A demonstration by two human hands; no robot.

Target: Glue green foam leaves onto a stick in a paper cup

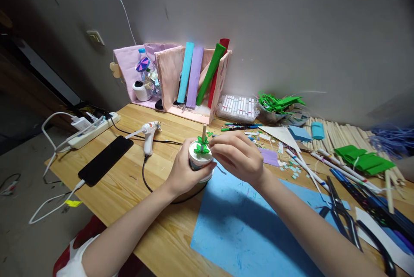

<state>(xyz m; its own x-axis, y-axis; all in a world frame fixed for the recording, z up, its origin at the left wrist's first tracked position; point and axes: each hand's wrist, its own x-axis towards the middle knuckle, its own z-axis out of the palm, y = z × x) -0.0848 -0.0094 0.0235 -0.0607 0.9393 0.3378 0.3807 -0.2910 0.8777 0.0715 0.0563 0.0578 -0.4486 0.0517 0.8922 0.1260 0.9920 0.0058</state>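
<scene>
My left hand (181, 169) is wrapped round a small white cup (194, 159), holding it upright above the wooden table. A thin wooden stick (204, 132) rises from the cup's white top, with green leaf-shaped pieces (201, 149) around its lower part. Beside the stick, on its right, my right hand (237, 156) has its fingers drawn together in a pinch, back of the hand upward. Whatever lies between those fingertips is hidden. A blue sheet (249, 225) lies flat below my right forearm.
A white glue gun (149, 136), a black phone (106, 160) and a power strip (95, 130) with cables are on the left. Behind stand pink boxes (168, 78) with coloured paper rolls. Markers (239, 106), paper scraps, wooden sticks and black-handled scissors (343, 212) lie to the right.
</scene>
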